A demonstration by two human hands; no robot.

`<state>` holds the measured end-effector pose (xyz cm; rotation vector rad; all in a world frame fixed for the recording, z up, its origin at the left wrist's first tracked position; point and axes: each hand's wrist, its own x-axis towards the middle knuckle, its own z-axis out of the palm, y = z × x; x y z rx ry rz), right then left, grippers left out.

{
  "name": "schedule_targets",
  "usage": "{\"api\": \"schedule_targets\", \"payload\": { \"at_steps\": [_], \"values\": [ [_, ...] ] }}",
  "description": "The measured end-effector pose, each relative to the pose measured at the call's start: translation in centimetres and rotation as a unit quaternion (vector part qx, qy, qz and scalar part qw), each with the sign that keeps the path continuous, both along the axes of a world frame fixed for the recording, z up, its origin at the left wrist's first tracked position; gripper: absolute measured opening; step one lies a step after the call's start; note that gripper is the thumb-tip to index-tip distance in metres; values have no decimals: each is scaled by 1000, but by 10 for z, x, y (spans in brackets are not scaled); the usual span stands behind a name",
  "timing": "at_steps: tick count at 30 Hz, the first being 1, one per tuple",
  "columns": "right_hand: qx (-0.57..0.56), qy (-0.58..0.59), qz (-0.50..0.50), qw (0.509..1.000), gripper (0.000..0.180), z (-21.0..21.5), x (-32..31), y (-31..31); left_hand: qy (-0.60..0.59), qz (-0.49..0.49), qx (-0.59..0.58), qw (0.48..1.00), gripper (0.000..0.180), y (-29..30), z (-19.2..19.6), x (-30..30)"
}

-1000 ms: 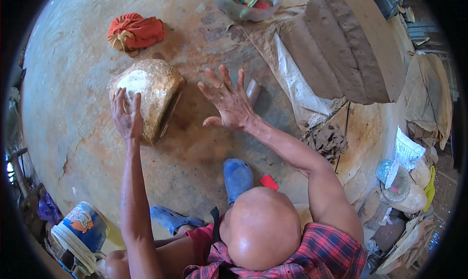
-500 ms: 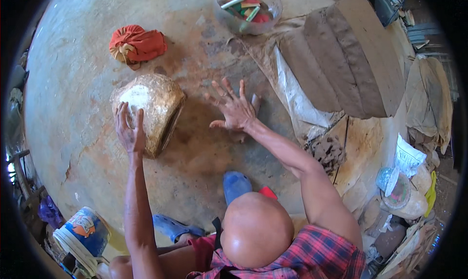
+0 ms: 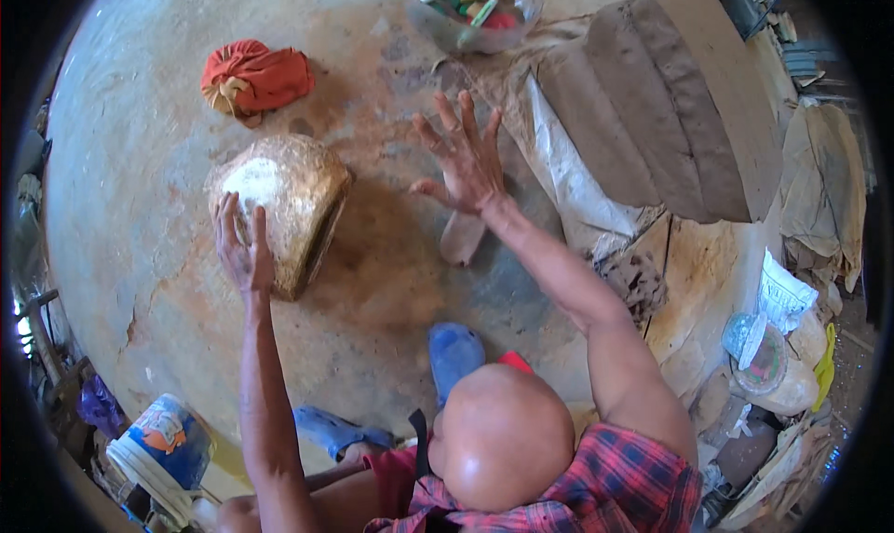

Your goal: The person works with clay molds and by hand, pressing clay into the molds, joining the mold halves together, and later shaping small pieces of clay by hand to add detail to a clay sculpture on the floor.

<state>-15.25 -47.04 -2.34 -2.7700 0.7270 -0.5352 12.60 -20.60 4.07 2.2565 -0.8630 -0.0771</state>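
Observation:
A rounded, dome-like block (image 3: 303, 184), mottled brown and whitish with a dark slot along its right side, stands on the floor. My left hand (image 3: 244, 249) lies against its near left side, fingers stretched out, not wrapped round it. My right hand (image 3: 466, 165) is held to the right of the block with its fingers spread and nothing in them. Partly hidden below that hand lies a smooth, brownish-grey, paddle-like piece (image 3: 460, 240). Beyond the block sits an orange-red cloth bundle (image 3: 270, 75) with a tan gathered part.
Overlapping brown clay-like slabs (image 3: 643, 105) lie on a sheet (image 3: 568, 175) at the right, with dark crumbly lumps (image 3: 633, 283) nearer. At the far side a clear bowl (image 3: 507, 30) holds small tools. A blue-and-white bucket (image 3: 168, 445) is at near left, a blue clog (image 3: 454, 351) at near middle.
My right hand has lifted away from the paddle-like piece and moved farther forward and slightly right, uncovering more of it. My left hand stays on the block. The whole view has shifted slightly.

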Motion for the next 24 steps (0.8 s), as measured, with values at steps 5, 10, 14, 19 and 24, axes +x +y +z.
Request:
{"api": "schedule_targets", "payload": {
  "at_steps": [5, 10, 14, 19, 24],
  "values": [
    [-14, 92, 6, 996, 106, -28, 4, -35, -45, -9, -3, 999, 51, -11, -8, 6],
    [-28, -2, -27, 999, 102, -16, -5, -42, 4, -11, -17, 1000, 51, -7, -1, -4],
    [21, 35, -38, 998, 99, -11, 4, -45, 2, -1, -20, 1000, 50, -4, -5, 6],
    [-28, 3, -45, 999, 100, -2, -14, -6, 5, -8, -8, 1000, 51, -14, 0, -4],
    [46, -11, -100, 994, 96, 1, -4, 19, 5, -5, -21, 1000, 51, -4, -6, 10]
  ]
}}
